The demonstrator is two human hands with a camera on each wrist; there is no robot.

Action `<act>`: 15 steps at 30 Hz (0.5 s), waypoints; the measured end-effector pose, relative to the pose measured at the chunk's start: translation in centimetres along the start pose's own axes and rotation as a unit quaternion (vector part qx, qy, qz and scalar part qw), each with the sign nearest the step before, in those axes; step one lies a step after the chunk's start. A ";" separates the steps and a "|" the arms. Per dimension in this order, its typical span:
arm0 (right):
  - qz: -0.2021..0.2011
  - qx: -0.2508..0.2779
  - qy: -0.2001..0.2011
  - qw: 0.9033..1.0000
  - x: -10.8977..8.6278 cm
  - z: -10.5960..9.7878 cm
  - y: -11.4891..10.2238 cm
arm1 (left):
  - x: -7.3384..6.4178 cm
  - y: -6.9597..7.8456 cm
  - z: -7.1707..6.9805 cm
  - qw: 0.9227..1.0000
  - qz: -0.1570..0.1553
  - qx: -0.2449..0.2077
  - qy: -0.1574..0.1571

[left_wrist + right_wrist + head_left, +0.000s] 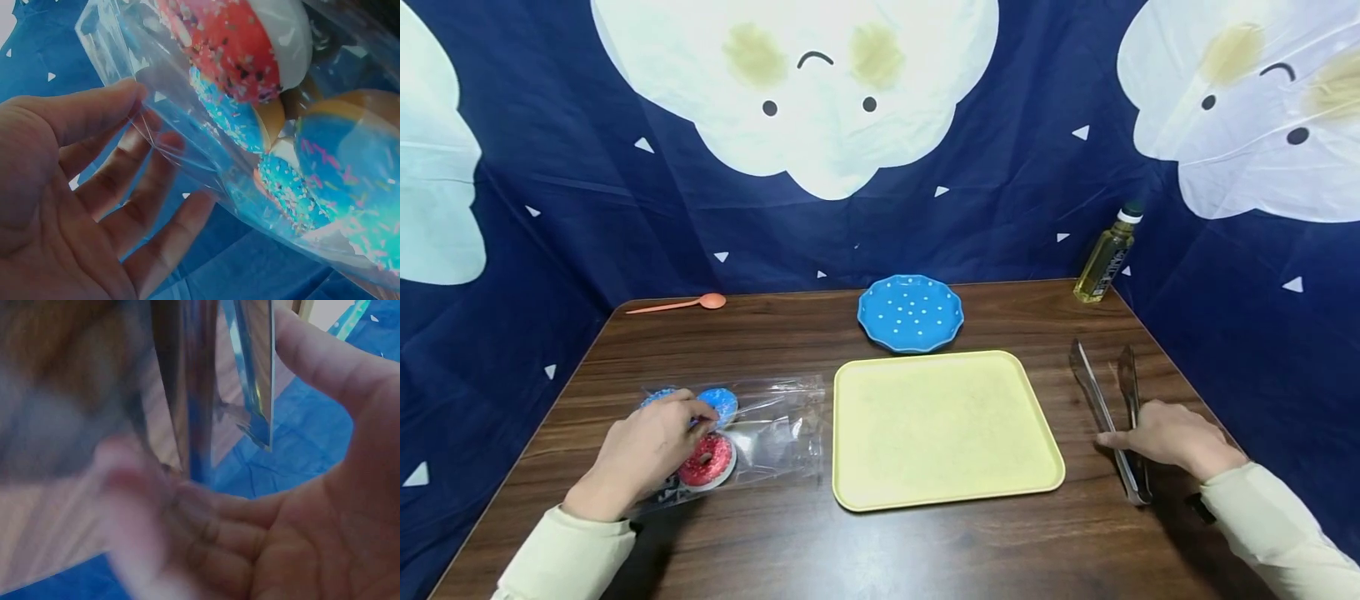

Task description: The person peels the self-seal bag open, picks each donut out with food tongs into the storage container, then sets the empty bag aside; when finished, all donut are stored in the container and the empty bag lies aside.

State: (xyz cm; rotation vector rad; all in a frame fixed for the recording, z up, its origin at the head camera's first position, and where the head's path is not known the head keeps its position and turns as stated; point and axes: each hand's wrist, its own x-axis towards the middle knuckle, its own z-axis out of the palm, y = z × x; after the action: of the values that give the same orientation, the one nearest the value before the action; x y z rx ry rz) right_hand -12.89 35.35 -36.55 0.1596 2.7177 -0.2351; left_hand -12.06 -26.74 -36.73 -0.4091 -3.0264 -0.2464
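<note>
Flat on the table at the left lies a clear plastic bag holding several doughnuts. A red sprinkled doughnut and a blue doughnut show through the film. My left hand is over the bag's left part; in the left wrist view its thumb and fingertips pinch the film beside the doughnuts. At the right lie metal tongs, splayed apart with their tips pointing away. Around the arms of the tongs, near the hinge end, my right hand holds with thumb and fingers on opposite sides.
A yellow tray lies between the hands, with a blue dotted plate just behind it. An orange spoon lies at the back left. An oil bottle stands at the back right corner. Blue cloth hangs behind the table.
</note>
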 end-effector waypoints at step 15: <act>-0.039 0.064 0.013 0.997 0.2 1.3 0.8 | -0.1 -0.5 -0.8 0.998 -0.027 -0.046 -0.011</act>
State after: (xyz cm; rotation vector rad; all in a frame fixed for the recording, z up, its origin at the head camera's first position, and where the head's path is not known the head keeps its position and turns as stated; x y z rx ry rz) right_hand -12.41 35.91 -37.93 0.0925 2.7391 -0.4338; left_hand -12.11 -27.38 -36.06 -0.3385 -3.0583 -0.3902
